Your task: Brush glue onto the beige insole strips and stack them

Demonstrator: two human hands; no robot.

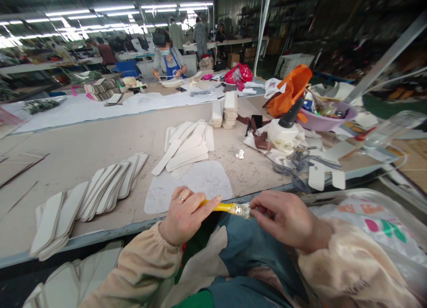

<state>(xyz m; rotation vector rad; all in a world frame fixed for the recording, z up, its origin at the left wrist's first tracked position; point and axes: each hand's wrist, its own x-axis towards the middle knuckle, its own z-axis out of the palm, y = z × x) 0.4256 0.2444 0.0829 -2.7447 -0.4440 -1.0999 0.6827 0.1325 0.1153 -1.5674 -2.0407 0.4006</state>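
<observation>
My left hand (185, 214) is closed around the yellow handle of a small glue brush (224, 206), held level over my lap just below the table's front edge. My right hand (283, 217) pinches the brush's whitish, glue-caked bristle end (244, 210) with its fingertips. Both forearms wear beige sleeve covers. On the table just beyond my hands lies a white pad (190, 183), and behind it a fanned heap of pale insole-shaped strips (187, 150).
A long row of overlapping strips (90, 197) runs along the left. Stacked strips (227, 112), a white glue bottle with a black nozzle (283, 130), an orange bag (290, 90) and a pink basin (323, 121) crowd the right. A person (168, 61) works at the far end.
</observation>
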